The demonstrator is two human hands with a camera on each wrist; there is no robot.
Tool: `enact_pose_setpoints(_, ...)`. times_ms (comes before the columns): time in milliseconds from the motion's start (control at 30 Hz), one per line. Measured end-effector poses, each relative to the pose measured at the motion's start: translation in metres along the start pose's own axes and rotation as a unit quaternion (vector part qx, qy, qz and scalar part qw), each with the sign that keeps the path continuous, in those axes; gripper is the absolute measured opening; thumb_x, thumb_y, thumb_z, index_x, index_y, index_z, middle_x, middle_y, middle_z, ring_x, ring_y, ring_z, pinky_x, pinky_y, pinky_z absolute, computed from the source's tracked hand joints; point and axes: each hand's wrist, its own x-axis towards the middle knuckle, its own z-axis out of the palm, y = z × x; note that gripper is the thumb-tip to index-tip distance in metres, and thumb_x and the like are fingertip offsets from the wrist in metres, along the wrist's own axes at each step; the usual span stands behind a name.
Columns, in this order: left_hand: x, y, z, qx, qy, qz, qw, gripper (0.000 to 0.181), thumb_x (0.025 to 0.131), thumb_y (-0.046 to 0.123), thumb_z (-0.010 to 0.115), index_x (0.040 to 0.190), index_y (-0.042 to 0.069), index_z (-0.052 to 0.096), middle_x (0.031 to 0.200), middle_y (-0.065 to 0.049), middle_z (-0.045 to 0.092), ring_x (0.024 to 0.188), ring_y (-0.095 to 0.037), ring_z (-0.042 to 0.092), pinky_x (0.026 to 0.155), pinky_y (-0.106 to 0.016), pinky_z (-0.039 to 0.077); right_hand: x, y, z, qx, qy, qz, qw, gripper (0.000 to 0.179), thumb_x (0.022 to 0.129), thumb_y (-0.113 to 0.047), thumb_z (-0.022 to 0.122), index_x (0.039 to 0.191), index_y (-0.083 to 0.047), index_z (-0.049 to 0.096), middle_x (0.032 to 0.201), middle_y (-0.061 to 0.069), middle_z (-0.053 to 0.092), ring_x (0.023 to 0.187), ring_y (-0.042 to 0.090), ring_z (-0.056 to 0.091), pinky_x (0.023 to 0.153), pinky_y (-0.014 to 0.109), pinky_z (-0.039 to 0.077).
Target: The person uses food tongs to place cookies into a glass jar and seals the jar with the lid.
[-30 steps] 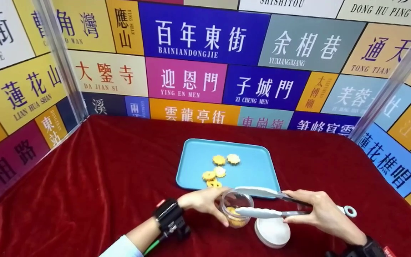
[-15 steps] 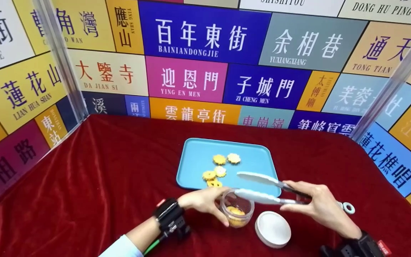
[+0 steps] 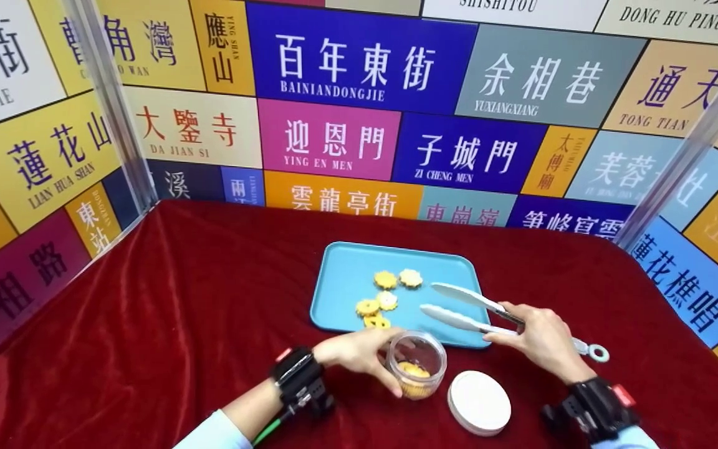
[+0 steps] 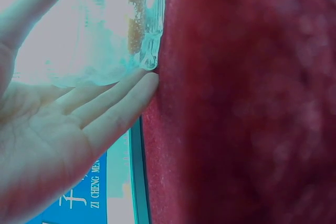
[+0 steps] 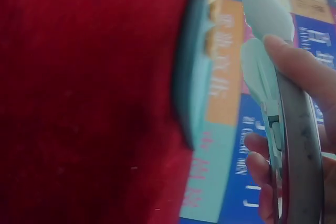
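Holding golden cookies [image 3: 414, 371], the clear jar [image 3: 425, 353] sits in the left hand [image 3: 359, 357].

Bright head view; left wrist view with glare on the jar [image 4: 89, 35] and blurry red cloth [image 4: 252, 98].

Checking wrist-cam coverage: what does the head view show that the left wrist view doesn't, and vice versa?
Head only: the right grip holding the tongs, the white lid beside the clear jar, and the cookies lying on the blue tray.

Left wrist only: the palm side of the left grip.

Both: the left grip on the jar, its yellow-brown contents (washed out at the wrist), the red cloth and the ZI CHENG MEN wall panel. A teal strip in the wrist view is probably the tray's edge.
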Motion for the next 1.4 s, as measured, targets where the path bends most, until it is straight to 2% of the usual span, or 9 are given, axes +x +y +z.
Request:
enact_pose_setpoints(133, 0.000, -0.001, 0.001, -0.009, -0.005, 0.004, 0.9999, 0.072, 0.065, 0.017, 0.079, 0.128, 0.011, 0.043, 0.119, -0.001, 0.053, 0.108, -0.009, 0.049, 0.090, -0.017, 0.037, 0.009, 0.000, 0.012, -0.017, -0.022, 0.013, 0.9995, 0.068, 0.055, -0.049, 0.077, 0.105, -0.005, 0.065, 0.075, 0.008, 0.064, 0.059, 0.019, 0.052, 0.044, 0.033, 0.036)
enact_pose_setpoints(267, 0.000, -0.001, 0.001, -0.002, -0.002, 0.009, 1.0000, 0.072, 0.065, 0.017, 0.079, 0.127, 0.010, 0.043, 0.118, -0.002, 0.053, 0.107, -0.008, 0.050, 0.089, -0.016, 0.038, 0.019, -0.003, 0.019, -0.021, -0.037, 0.032, 0.9986, 0.070, 0.055, -0.050, 0.077, 0.107, -0.005, 0.064, 0.078, 0.012, 0.064, 0.061, 0.023, 0.054, 0.042, 0.033, 0.036)
enact_pose_setpoints(367, 0.001, -0.001, 0.001, 0.001, 0.001, 0.013, 0.9999, 0.072, 0.065, 0.017, 0.079, 0.127, 0.009, 0.043, 0.118, -0.003, 0.054, 0.106, -0.009, 0.051, 0.088, -0.016, 0.038, 0.026, -0.006, 0.023, -0.017, -0.049, 0.046, 0.9976, 0.066, 0.057, -0.050, 0.077, 0.105, -0.006, 0.064, 0.074, 0.010, 0.062, 0.059, 0.022, 0.051, 0.042, 0.033, 0.035)
enact_pose_setpoints(600, 0.000, 0.000, 0.000, -0.002, 0.004, 0.011, 0.9999, 0.071, 0.065, 0.017, 0.079, 0.126, 0.008, 0.044, 0.117, -0.004, 0.056, 0.105, -0.009, 0.053, 0.088, -0.016, 0.038, 0.039, -0.009, 0.030, -0.010, -0.066, 0.060, 0.9959, 0.054, 0.059, -0.050, 0.076, 0.088, -0.006, 0.065, 0.058, 0.002, 0.048, 0.055, 0.021, 0.046, 0.045, 0.031, 0.032)
enact_pose_setpoints(833, 0.000, 0.000, 0.001, -0.010, 0.001, 0.006, 0.9999, 0.072, 0.065, 0.016, 0.079, 0.127, 0.008, 0.043, 0.118, -0.004, 0.055, 0.105, -0.010, 0.053, 0.087, -0.016, 0.039, 0.048, -0.012, 0.037, -0.002, -0.074, 0.078, 0.9942, 0.064, 0.059, -0.047, 0.077, 0.101, 0.000, 0.065, 0.062, 0.008, 0.052, 0.057, 0.023, 0.046, 0.047, 0.031, 0.033)
enact_pose_setpoints(967, 0.000, -0.001, 0.001, -0.006, 0.001, 0.008, 1.0000, 0.073, 0.065, 0.017, 0.079, 0.127, 0.008, 0.042, 0.118, -0.004, 0.055, 0.105, -0.010, 0.053, 0.088, -0.016, 0.038, 0.048, -0.013, 0.039, 0.009, -0.061, 0.071, 0.9956, 0.055, 0.061, -0.044, 0.077, 0.097, -0.003, 0.067, 0.063, 0.008, 0.056, 0.057, 0.022, 0.046, 0.047, 0.031, 0.034)
enact_pose_setpoints(1200, 0.000, -0.001, 0.001, -0.011, 0.000, 0.008, 0.9999, 0.071, 0.066, 0.016, 0.079, 0.126, 0.007, 0.043, 0.117, -0.004, 0.056, 0.105, -0.010, 0.053, 0.087, -0.017, 0.039, 0.049, -0.017, 0.040, -0.001, -0.027, 0.053, 0.9982, 0.045, 0.060, -0.039, 0.079, 0.091, -0.008, 0.071, 0.066, 0.011, 0.062, 0.056, 0.024, 0.051, 0.046, 0.037, 0.040)
enact_pose_setpoints(1400, -0.001, -0.001, 0.002, -0.014, 0.001, 0.004, 0.9999, 0.069, 0.066, 0.015, 0.079, 0.124, 0.007, 0.044, 0.115, -0.005, 0.057, 0.102, -0.010, 0.055, 0.085, -0.017, 0.041, 0.048, -0.018, 0.041, -0.008, -0.012, 0.028, 0.9995, 0.038, 0.061, -0.038, 0.078, 0.087, -0.010, 0.072, 0.067, 0.013, 0.064, 0.055, 0.026, 0.054, 0.043, 0.039, 0.040)
